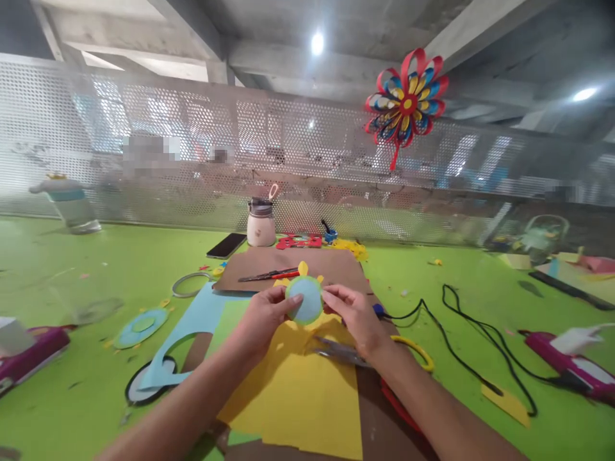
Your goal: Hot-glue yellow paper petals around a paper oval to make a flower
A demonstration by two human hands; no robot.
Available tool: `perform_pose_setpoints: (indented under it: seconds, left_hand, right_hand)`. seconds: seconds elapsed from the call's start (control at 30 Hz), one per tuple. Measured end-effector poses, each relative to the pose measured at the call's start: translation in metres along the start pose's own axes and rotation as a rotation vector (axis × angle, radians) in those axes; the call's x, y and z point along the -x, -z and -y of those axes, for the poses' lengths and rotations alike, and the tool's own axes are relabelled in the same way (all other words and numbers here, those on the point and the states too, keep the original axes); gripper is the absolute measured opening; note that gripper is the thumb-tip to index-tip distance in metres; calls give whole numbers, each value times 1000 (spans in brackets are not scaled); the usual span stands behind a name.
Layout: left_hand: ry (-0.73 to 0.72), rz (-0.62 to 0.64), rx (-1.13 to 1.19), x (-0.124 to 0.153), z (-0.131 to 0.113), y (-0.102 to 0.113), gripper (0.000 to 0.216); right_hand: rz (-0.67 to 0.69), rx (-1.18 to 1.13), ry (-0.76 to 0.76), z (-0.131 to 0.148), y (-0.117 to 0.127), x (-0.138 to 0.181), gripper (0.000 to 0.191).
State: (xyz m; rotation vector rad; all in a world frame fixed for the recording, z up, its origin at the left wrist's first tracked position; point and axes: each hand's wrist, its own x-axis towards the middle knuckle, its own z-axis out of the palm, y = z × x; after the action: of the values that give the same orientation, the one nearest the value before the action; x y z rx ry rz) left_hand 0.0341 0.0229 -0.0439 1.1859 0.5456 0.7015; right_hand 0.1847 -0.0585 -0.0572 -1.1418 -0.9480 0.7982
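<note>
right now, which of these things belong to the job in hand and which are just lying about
Likely part of the job:
paper disc, held in the left hand, right hand at its edge
yellow paper
scissors
cut blue sheet

Probably just lying about:
phone
lidded bottle

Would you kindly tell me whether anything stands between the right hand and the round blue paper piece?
Nothing visible does: the right hand is at the edge of the round blue paper piece, opposite the left hand. The scissors lie lower, not between them.
</note>
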Motion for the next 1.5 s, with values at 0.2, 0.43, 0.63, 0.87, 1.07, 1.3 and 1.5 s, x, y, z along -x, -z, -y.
perform_pose_setpoints:
  seconds: [0.2, 0.43, 0.63, 0.87, 1.07, 1.3, 1.5]
  left_hand:
    - [4, -5, -31, 7, 4, -1, 20]
    - [21, -29, -46, 14, 2, -4, 18]
    - [51, -19, -86, 14, 3, -1, 20]
    - [18, -30, -90, 13, 4, 1, 19]
    - [2, -62, -86, 10, 8, 2, 24]
    - [-12, -85, -85, 13, 8, -1, 20]
    - [5, -66, -93, 14, 9, -3, 19]
  right_hand:
    - [-8, -80, -22, 3, 0, 2, 16]
    - [-15, -170, -20, 8, -5, 8, 11]
    - [-129, -126, -21, 9, -2, 5, 16]
    - [-252, 10, 14, 3, 0, 5, 22]
    - [-180, -76, -42, 3, -2, 6, 24]
    - [-84, -171, -114, 5, -9, 8, 24]
    - [-124, -151, -100, 4, -8, 8, 26]
